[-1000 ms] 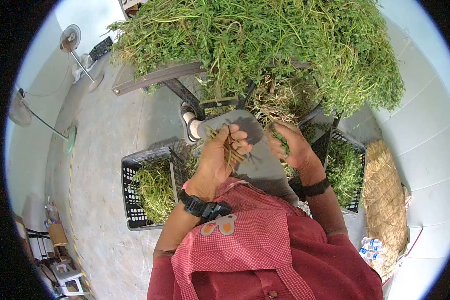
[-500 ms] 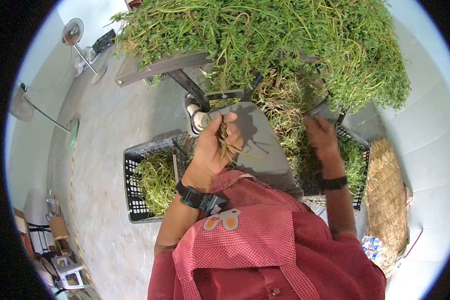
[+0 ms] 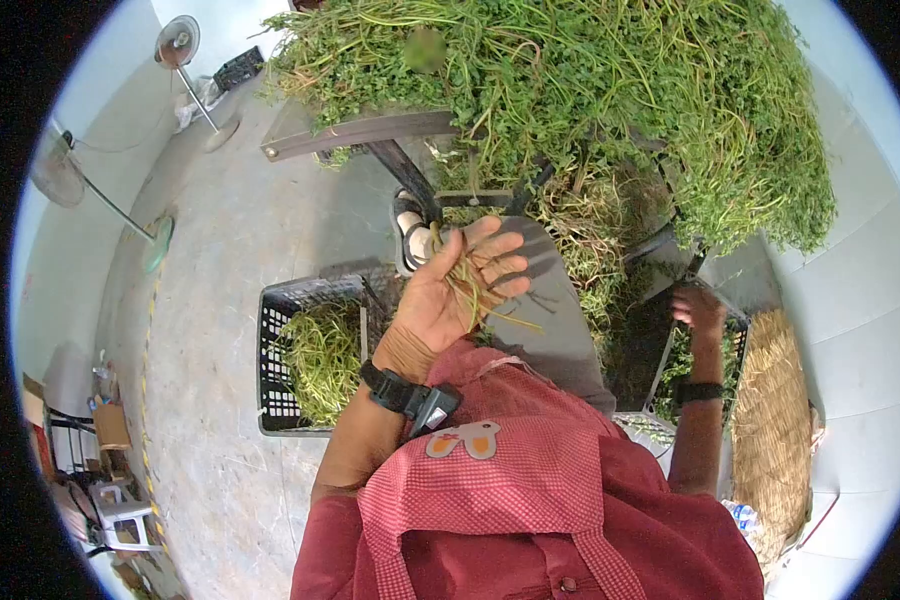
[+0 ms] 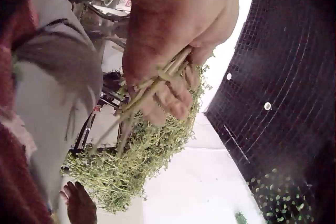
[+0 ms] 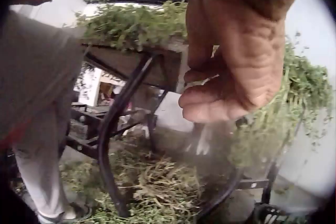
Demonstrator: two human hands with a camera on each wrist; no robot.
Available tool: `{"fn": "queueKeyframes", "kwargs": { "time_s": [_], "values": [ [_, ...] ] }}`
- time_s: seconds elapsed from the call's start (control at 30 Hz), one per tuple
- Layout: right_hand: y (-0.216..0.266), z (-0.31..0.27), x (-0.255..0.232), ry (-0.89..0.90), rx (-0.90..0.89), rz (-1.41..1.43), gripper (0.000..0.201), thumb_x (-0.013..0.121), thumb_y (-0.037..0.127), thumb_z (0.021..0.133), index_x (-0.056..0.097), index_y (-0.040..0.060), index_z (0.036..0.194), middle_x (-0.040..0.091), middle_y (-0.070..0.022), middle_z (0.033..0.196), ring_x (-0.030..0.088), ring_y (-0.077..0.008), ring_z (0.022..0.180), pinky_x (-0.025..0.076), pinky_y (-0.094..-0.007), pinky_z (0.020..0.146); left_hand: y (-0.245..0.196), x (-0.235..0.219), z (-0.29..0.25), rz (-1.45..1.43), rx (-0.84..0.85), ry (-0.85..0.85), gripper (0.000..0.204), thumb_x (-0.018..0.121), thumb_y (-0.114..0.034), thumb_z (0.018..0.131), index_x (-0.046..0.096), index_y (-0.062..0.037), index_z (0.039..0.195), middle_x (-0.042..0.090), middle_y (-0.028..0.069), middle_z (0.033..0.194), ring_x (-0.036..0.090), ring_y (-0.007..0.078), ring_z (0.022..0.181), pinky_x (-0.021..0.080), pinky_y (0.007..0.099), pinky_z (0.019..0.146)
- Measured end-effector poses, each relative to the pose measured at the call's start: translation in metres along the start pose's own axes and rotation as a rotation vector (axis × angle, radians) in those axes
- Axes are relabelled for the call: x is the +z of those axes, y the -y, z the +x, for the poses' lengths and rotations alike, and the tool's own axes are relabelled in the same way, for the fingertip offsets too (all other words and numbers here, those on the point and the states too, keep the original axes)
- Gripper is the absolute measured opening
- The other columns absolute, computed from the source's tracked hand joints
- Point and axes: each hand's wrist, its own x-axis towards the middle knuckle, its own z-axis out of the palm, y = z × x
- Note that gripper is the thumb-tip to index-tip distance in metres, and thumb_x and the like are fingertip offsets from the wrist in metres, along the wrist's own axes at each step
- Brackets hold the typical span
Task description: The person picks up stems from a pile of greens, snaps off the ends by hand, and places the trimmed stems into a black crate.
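Note:
My left hand (image 3: 465, 285) is raised palm-up over my grey-trousered knee (image 3: 545, 320) and holds a small bundle of thin yellow-green stems (image 3: 457, 272). The left wrist view shows its fingers (image 4: 173, 98) curled round the stems (image 4: 152, 85). My right hand (image 3: 698, 310) is lowered to the far right, over the black crate (image 3: 740, 330) that holds green leaves. Seen from the right wrist, that hand (image 5: 236, 71) hangs with loosely curled fingers and nothing in it.
A big heap of green herbs (image 3: 590, 80) covers a table (image 3: 355, 130) ahead, on dark metal legs. A second black crate (image 3: 270, 340) with stems stands at my left. Straw-coloured bundles (image 3: 770, 400) lie at the right. Two standing fans (image 3: 175, 45) are far left.
My right hand left the left hand's side, swung right and down to the right crate, and the green sprig it held is gone. The left hand stayed up with the stems.

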Motion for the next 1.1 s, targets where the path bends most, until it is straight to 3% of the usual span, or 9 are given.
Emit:
{"fn": "queueKeyframes", "kwargs": {
  "time_s": [0.13, 0.23, 0.27, 0.57, 0.73, 0.8, 0.97, 1.0, 1.1],
  "values": [
    [-0.017, -0.026, 0.091, 0.108, 0.034, -0.235, 0.025, 0.051, 0.018, 0.090, 0.060, -0.0054, 0.094, 0.065, -0.0142, 0.086, 0.064, -0.0234, 0.067, 0.053, -0.0282, 0.054, -0.006, -0.014, -0.003, 0.148, 0.051, 0.098, 0.034, 0.045, -0.024, 0.094, 0.047, -0.0060, 0.122, 0.059, 0.0183, 0.111, 0.061, 0.0303, 0.096, 0.048, 0.0480, 0.086],
    [-0.008, -0.049, 0.126, 0.240, 0.003, -0.393, 0.024, 0.056, 0.019, 0.088, 0.060, -0.0037, 0.092, 0.064, -0.0118, 0.082, 0.064, -0.0201, 0.068, 0.052, -0.0276, 0.054, -0.014, -0.016, -0.009, 0.271, 0.027, 0.040, 0.027, 0.048, -0.017, 0.093, 0.052, -0.0013, 0.115, 0.052, 0.0033, 0.063, 0.049, 0.0131, 0.052, 0.041, 0.0245, 0.049],
    [-0.013, -0.044, 0.128, 0.267, -0.021, -0.466, 0.023, 0.056, 0.020, 0.089, 0.060, -0.0032, 0.091, 0.064, -0.0112, 0.081, 0.063, -0.0186, 0.068, 0.052, -0.0281, 0.056, -0.017, -0.010, -0.014, 0.475, 0.041, -0.233, 0.022, 0.050, -0.014, 0.092, 0.056, -0.0016, 0.109, 0.038, -0.0030, 0.055, 0.033, 0.0070, 0.045, 0.025, 0.0219, 0.041],
    [0.105, 0.007, 0.149, 0.292, -0.277, -0.388, 0.021, 0.057, 0.018, 0.089, 0.061, -0.0018, 0.086, 0.064, -0.0097, 0.080, 0.062, -0.0150, 0.068, 0.051, -0.0288, 0.058, -0.147, -0.132, -0.109, 1.050, 0.207, -0.949, 0.014, 0.061, -0.018, 0.085, 0.052, -0.0092, 0.079, 0.048, -0.0016, 0.057, 0.036, 0.0057, 0.038, 0.025, 0.0209, 0.034],
    [0.172, 0.042, 0.190, 0.330, -0.506, -0.532, 0.017, 0.056, 0.015, 0.089, 0.061, -0.0012, 0.092, 0.063, -0.0060, 0.077, 0.059, -0.0115, 0.064, 0.050, -0.0244, 0.055, -0.228, -0.354, -0.203, 1.576, 0.070, -1.565, 0.074, 0.076, -0.026, 0.071, 0.038, 0.0105, 0.123, 0.056, 0.0207, 0.110, 0.056, 0.0264, 0.095, 0.046, 0.0370, 0.079],
    [0.195, 0.050, 0.216, 0.381, -0.617, -0.559, 0.017, 0.056, 0.015, 0.088, 0.061, -0.0011, 0.093, 0.063, -0.0062, 0.077, 0.059, -0.0111, 0.064, 0.050, -0.0245, 0.056, -0.224, -0.339, -0.225, 1.211, 0.198, -1.086, 0.072, 0.074, -0.023, 0.072, 0.039, 0.0136, 0.122, 0.057, 0.0178, 0.106, 0.056, 0.0254, 0.091, 0.046, 0.0361, 0.075],
    [0.251, 0.061, 0.309, 0.325, -0.472, -0.557, 0.020, 0.060, 0.016, 0.086, 0.062, -0.0019, 0.094, 0.063, -0.0065, 0.078, 0.060, -0.0110, 0.065, 0.051, -0.0243, 0.058, -0.152, -0.269, -0.199, 0.801, 0.292, -1.325, 0.018, 0.065, -0.013, 0.077, 0.055, -0.0020, 0.088, 0.057, 0.0067, 0.084, 0.060, 0.0210, 0.074, 0.049, 0.0307, 0.056],
    [0.256, 0.071, 0.324, 0.363, -0.498, -0.467, 0.021, 0.061, 0.017, 0.085, 0.063, -0.0018, 0.094, 0.063, -0.0067, 0.078, 0.060, -0.0112, 0.065, 0.051, -0.0241, 0.058, -0.142, -0.292, -0.214, 0.870, 0.221, -1.088, 0.035, 0.057, -0.028, 0.083, 0.049, -0.0156, 0.114, 0.059, 0.0045, 0.100, 0.060, 0.0228, 0.082, 0.046, 0.0325, 0.054],
    [0.264, 0.087, 0.372, 0.402, -0.553, -0.324, 0.023, 0.061, 0.018, 0.083, 0.064, -0.0005, 0.095, 0.064, -0.0078, 0.077, 0.060, -0.0110, 0.066, 0.050, -0.0242, 0.059, -0.116, -0.315, -0.208, 0.702, 0.157, -1.102, 0.039, 0.052, -0.038, 0.086, 0.045, -0.0107, 0.112, 0.056, 0.0111, 0.105, 0.061, 0.0345, 0.083, 0.051, 0.0448, 0.056]
  ]
}}
